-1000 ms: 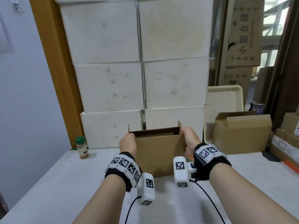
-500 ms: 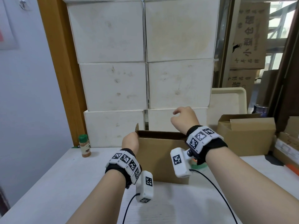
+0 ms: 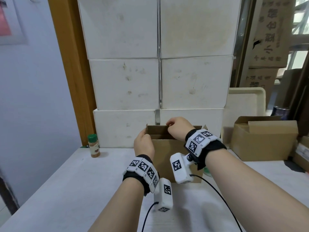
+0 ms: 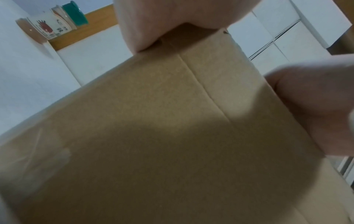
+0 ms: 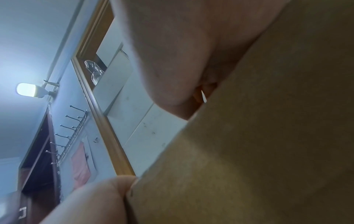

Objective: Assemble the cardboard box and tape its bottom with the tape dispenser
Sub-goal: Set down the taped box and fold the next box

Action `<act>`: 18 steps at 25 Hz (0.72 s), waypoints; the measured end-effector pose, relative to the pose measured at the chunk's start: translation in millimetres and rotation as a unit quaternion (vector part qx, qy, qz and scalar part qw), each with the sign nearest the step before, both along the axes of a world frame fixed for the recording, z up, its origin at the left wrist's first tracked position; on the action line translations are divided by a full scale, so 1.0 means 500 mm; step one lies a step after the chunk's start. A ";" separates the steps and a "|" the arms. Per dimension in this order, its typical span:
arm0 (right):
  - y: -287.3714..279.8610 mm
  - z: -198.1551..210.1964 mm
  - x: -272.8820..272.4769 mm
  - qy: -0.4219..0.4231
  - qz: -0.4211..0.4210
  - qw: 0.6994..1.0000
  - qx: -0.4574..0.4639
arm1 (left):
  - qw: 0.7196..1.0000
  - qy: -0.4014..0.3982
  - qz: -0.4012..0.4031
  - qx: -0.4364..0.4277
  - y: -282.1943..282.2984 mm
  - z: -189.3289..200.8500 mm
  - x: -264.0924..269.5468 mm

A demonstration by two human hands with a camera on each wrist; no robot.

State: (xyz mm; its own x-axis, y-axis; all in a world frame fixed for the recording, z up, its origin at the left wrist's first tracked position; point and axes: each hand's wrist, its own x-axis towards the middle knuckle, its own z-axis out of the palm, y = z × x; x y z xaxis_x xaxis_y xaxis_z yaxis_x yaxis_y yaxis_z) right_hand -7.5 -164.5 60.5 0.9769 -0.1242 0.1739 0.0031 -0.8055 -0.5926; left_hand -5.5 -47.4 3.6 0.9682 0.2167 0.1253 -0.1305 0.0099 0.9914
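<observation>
We are steadying the light, bendable cardboard box (image 3: 168, 153) standing between our wrists, left hand (image 3: 144, 145) gripping its near-left corner, right hand (image 3: 177, 131) pinching the far flap's stiffer folded edge.

Soft daylight is coming in from the right of the head view (edges bowing); a wall lamp (image 5: 28, 89) is glaring, and both wrist views are blurring close up.

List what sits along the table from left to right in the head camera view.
Spice jar → left hand → cardboard box being assembled → right hand → second cardboard box.
</observation>
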 end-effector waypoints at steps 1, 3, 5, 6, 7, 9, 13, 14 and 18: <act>0.000 -0.002 0.002 0.002 0.002 1.000 -0.002 | 1.000 -0.001 -0.004 -0.007 -0.001 0.003 -0.001; 0.001 -0.008 0.006 0.013 0.008 1.000 -0.008 | 1.000 -0.004 -0.009 -0.007 0.000 0.005 0.000; 0.003 -0.011 0.011 0.035 0.016 0.999 -0.024 | 1.000 -0.006 -0.015 -0.008 0.000 0.004 0.005; 0.005 -0.011 0.014 0.049 0.019 0.998 -0.041 | 1.000 -0.005 -0.019 -0.005 0.001 0.001 0.010; 0.007 -0.011 0.018 0.067 0.020 0.996 -0.064 | 1.000 -0.005 -0.023 -0.001 0.001 -0.002 0.015; 0.012 -0.007 0.021 0.106 0.018 0.989 -0.099 | 0.999 -0.007 -0.031 0.009 0.000 -0.005 0.022; 0.016 0.001 0.021 0.176 0.016 0.979 -0.106 | 0.999 -0.009 -0.038 0.008 0.001 -0.011 0.029; 0.016 0.002 0.020 0.191 0.017 0.976 -0.106 | 0.999 -0.007 -0.040 0.009 0.000 -0.013 0.032; 0.014 0.008 0.029 0.240 0.025 0.965 -0.104 | 0.999 0.002 -0.039 0.012 -0.001 -0.022 0.043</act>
